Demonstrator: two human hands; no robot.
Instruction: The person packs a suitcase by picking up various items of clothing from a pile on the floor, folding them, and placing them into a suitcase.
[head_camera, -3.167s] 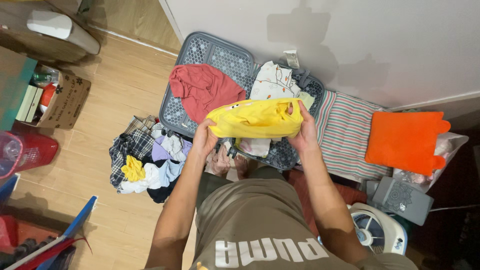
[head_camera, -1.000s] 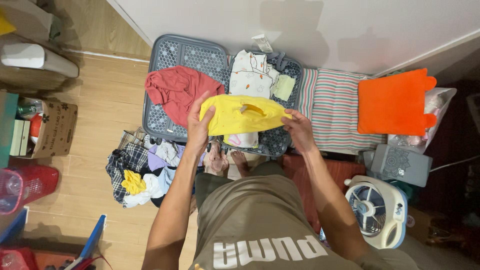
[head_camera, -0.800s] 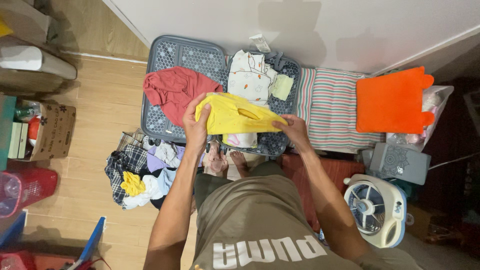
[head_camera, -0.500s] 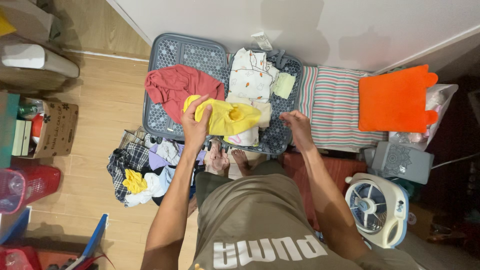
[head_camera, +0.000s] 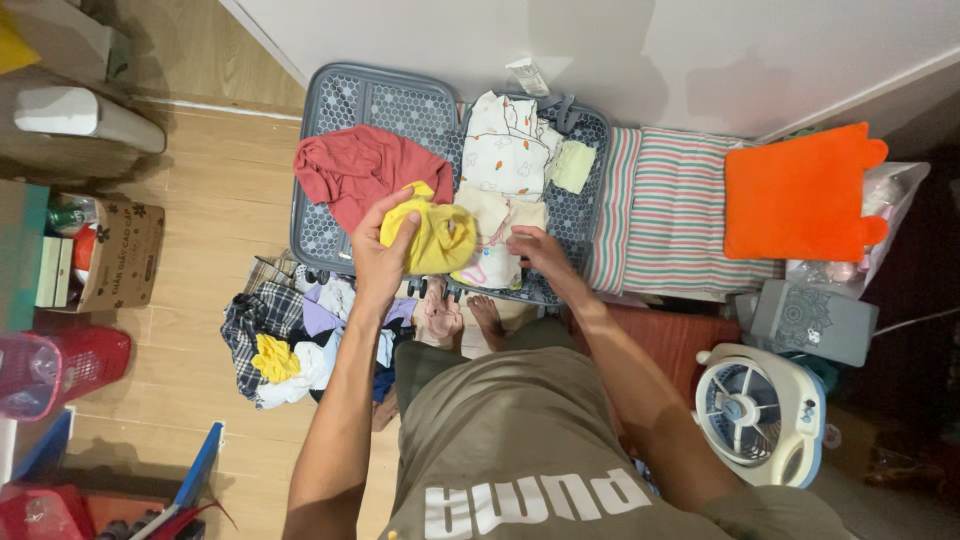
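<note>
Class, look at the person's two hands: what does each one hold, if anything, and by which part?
The left hand grips the bunched yellow garment by its left side. The right hand holds nothing; it rests on the folded pale clothes.

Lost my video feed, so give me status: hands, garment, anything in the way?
Left hand gripping bunched yellow garment. Right hand on cream clothes in grey suitcase. Red shirt lies alongside.
</note>
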